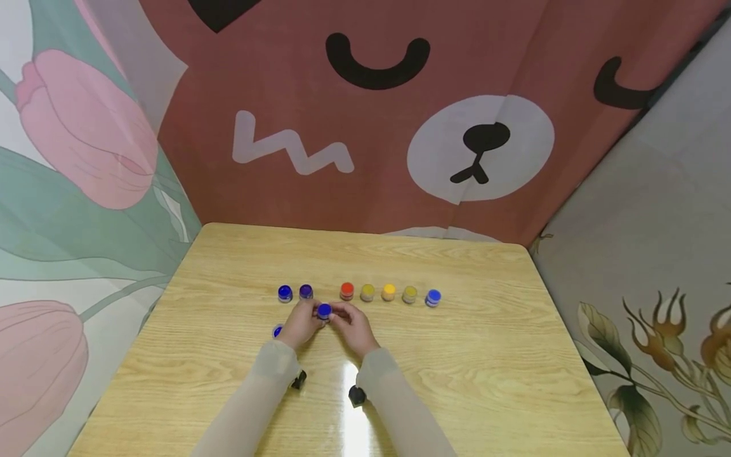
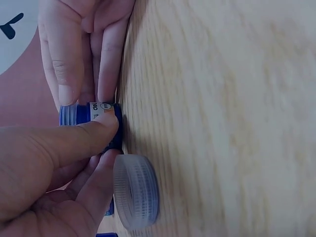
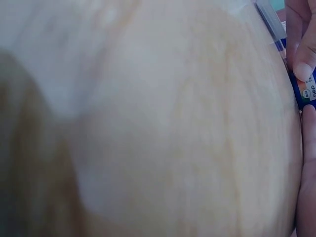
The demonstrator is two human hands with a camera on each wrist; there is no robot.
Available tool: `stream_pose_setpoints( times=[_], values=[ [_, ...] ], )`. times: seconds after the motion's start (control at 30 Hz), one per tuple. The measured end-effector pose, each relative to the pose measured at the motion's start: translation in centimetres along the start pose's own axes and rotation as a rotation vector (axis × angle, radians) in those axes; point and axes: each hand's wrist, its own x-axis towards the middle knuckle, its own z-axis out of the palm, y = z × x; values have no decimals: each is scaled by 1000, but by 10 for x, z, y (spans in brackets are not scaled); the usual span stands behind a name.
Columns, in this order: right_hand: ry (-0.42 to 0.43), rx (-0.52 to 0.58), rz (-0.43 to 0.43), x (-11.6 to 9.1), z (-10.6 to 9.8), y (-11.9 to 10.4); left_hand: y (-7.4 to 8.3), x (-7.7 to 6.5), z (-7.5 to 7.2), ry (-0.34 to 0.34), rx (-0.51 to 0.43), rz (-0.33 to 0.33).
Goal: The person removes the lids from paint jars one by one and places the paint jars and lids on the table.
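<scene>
A small blue paint jar (image 1: 324, 311) with a white label stands on the table between both hands, its threaded neck bare of a lid in the left wrist view. My left hand (image 1: 301, 325) grips it from the left, thumb across the label (image 2: 95, 109) and fingers on the far side. From the right, my right hand (image 1: 355, 329) holds the same jar between thumb and fingertips. Beside the left fingers lies a clear ridged lid (image 2: 136, 191), showing blue past the left hand in the head view. In the right wrist view only the jar's edge (image 3: 307, 91) and some fingers appear.
Behind the hands runs a row of small paint jars: blue (image 1: 285, 293), purple (image 1: 306, 291), red (image 1: 347, 291), yellow (image 1: 389, 292), olive ones and a lighter blue (image 1: 433, 298). The wooden table (image 1: 485, 362) meets printed curtains at its back and sides.
</scene>
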Motion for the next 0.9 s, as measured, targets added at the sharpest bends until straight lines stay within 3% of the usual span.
stream_pose_setpoints(
  times=[0.1,0.2,0.5,0.7,0.9],
  values=[
    [-10,-29,-16,8,0,17,2,3,-1,0,27,1],
    [-9,-33,-36,9,-1,15,3,6,-2,5,32,11],
    [-2,-35,55,1,5,16,1,-5,0,0,-4,-14],
    [3,-56,-26,-6,6,-3,-4,-6,1,22,9,38],
    [-16,9,-5,-4,-2,-18,-4,-2,2,39,39,59]
  ],
)
